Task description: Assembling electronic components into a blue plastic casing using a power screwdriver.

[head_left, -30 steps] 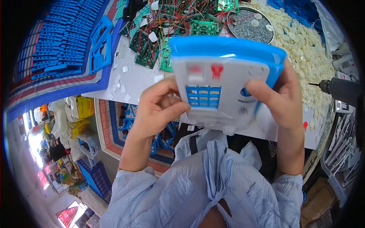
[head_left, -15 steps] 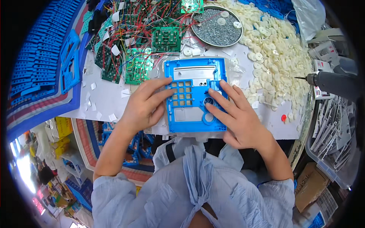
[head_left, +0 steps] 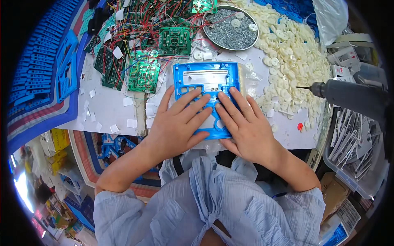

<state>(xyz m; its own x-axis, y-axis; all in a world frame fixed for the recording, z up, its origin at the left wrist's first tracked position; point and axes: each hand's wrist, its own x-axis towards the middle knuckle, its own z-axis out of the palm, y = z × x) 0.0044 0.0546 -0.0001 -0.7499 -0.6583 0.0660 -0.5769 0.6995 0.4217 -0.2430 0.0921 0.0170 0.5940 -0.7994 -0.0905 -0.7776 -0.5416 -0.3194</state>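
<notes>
A blue plastic casing (head_left: 205, 66) lies at the table's front edge, over a piece of clear plastic. It has a grid of square openings, a long slot and a ring-shaped part. My left hand (head_left: 174, 119) rests flat across its left half, fingers spread over the grid, hiding much of it. On the right half, my right hand (head_left: 248, 123) lies with its fingers stretched out near the ring, and its thumb reaches the lower edge. Neither hand has anything gripped.
Green circuit boards (head_left: 175, 41) with tangled wires lie behind on the left. A round tray of screws (head_left: 230, 30) stands beside heaped cream discs (head_left: 287, 53). A grey electric screwdriver (head_left: 349, 92) juts in from the right. Stacked blue parts (head_left: 35, 61) fill the far left.
My left hand has moved right, from the casing's left edge onto the grid, its fingers now spread. My right hand shifts slightly. The screwdriver appears farther left.
</notes>
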